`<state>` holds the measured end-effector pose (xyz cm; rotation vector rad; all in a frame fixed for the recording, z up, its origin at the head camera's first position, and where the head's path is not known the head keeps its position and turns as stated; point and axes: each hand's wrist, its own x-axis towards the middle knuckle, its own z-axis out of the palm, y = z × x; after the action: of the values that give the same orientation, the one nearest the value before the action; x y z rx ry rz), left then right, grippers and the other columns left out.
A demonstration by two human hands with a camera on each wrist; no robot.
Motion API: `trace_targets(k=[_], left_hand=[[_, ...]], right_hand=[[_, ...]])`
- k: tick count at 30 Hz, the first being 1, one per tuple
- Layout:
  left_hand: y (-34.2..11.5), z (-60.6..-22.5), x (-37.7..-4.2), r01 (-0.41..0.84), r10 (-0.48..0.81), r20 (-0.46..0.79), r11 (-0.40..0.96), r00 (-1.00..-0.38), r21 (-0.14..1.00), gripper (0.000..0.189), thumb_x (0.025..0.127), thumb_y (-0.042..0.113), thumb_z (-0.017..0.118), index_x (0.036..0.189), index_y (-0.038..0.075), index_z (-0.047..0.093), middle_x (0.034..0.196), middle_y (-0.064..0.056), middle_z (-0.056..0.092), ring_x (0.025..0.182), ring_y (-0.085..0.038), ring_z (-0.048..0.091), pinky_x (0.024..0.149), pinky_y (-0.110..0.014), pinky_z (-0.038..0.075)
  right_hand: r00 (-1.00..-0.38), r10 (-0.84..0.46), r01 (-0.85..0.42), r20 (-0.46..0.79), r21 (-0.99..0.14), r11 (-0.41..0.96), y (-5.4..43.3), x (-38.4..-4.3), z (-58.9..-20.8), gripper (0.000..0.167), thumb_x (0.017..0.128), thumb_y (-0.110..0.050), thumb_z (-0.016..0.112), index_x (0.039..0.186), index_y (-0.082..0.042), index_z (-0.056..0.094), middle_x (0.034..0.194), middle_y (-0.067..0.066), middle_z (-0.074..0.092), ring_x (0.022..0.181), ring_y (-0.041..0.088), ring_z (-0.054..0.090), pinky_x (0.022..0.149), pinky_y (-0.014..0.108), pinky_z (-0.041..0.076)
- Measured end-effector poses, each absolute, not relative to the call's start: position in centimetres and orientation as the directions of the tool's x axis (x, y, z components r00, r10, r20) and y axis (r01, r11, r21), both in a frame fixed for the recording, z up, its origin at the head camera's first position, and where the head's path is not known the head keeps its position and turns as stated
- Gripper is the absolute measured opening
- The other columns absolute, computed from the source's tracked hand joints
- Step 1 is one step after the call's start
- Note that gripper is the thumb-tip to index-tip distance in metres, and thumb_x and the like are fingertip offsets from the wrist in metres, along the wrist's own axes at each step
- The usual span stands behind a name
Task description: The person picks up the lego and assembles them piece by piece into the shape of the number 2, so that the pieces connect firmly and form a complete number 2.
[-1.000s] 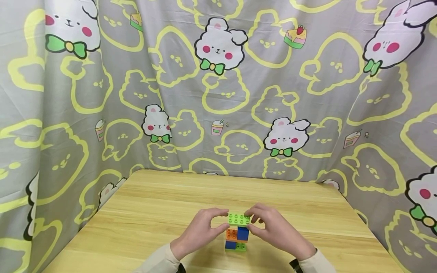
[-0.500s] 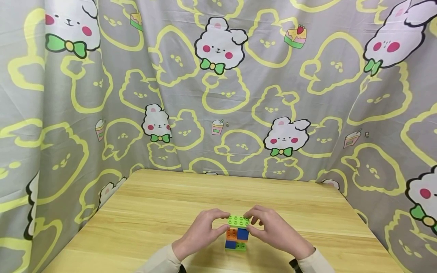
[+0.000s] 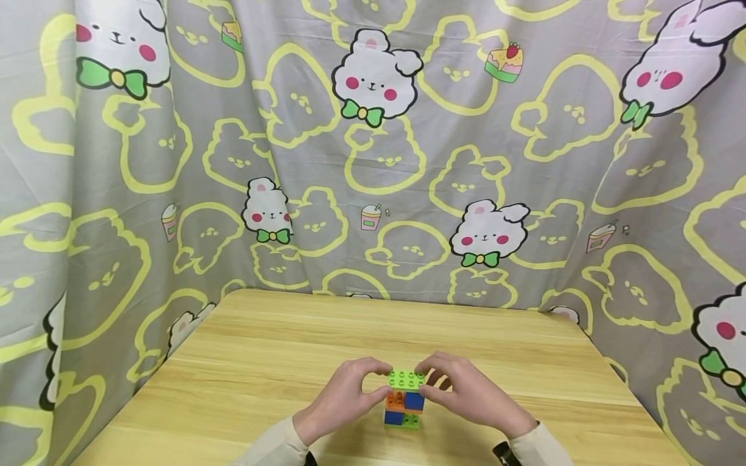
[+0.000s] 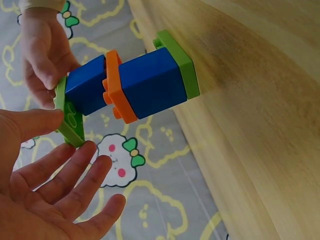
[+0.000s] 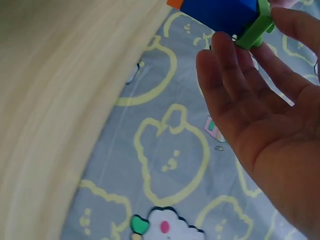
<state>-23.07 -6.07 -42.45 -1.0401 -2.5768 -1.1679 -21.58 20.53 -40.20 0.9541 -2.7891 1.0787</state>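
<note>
A small tower of toy building bricks stands on the wooden table. From the bottom up it has a green plate [image 3: 411,421], a blue brick [image 4: 152,82], an orange plate [image 4: 120,90] and a second blue brick [image 3: 415,401]. A light green studded plate [image 3: 406,380] lies across the top, resting over the upper blue brick, its left part overhanging. My left hand [image 3: 345,396] pinches its left end between thumb and fingers. The opposite end is pinched by my right hand [image 3: 473,396], whose thumb is at the near edge.
The wooden table [image 3: 245,362] extends around the tower on all sides. Behind and beside it hangs a grey curtain [image 3: 326,168] printed with bunny heads and yellow outlines.
The top green plate has come down slightly onto the tower, both hands moving with it. The lower bricks have stayed in place.
</note>
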Motion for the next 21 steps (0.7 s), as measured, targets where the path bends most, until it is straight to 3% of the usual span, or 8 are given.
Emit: trace_targets(k=[4, 14, 21], left_hand=[[-6.1, -42.5, -23.0, 0.636, 0.539, 0.373, 0.467, -0.755, 0.614, 0.026, 0.095, 0.023, 0.075, 0.119, 0.013, 0.073, 0.119, 0.001, 0.073, 0.111, -0.016, 0.068, 0.095, -0.045, 0.056], [-6.1, -42.6, -23.2, 0.630, 0.537, 0.368, 0.465, -0.759, 0.622, 0.027, 0.095, 0.024, 0.076, 0.119, 0.013, 0.072, 0.116, 0.002, 0.073, 0.109, -0.015, 0.068, 0.094, -0.045, 0.056], [-6.1, -42.8, -23.4, 0.599, 0.541, 0.332, 0.446, -0.772, 0.665, 0.030, 0.095, 0.029, 0.074, 0.121, 0.012, 0.072, 0.116, 0.001, 0.073, 0.106, -0.017, 0.068, 0.091, -0.045, 0.057]], right_hand=[[-0.827, -0.540, -0.475, 0.153, -0.704, 0.528, 20.9, -22.0, -40.6, 0.026, 0.101, -0.037, 0.066, 0.122, -0.021, 0.066, 0.121, 0.000, 0.068, 0.099, 0.012, 0.068, 0.078, 0.026, 0.057], [-0.813, -0.579, -0.372, 0.055, -0.815, 0.444, 21.2, -22.3, -41.2, 0.029, 0.107, -0.033, 0.055, 0.134, -0.023, 0.060, 0.135, 0.009, 0.060, 0.109, 0.024, 0.067, 0.083, 0.033, 0.058], [-0.770, -0.634, -0.214, -0.074, -0.906, 0.366, 21.5, -22.7, -42.1, 0.039, 0.111, -0.036, 0.044, 0.148, -0.025, 0.050, 0.138, 0.011, 0.060, 0.112, 0.023, 0.066, 0.086, 0.042, 0.059]])
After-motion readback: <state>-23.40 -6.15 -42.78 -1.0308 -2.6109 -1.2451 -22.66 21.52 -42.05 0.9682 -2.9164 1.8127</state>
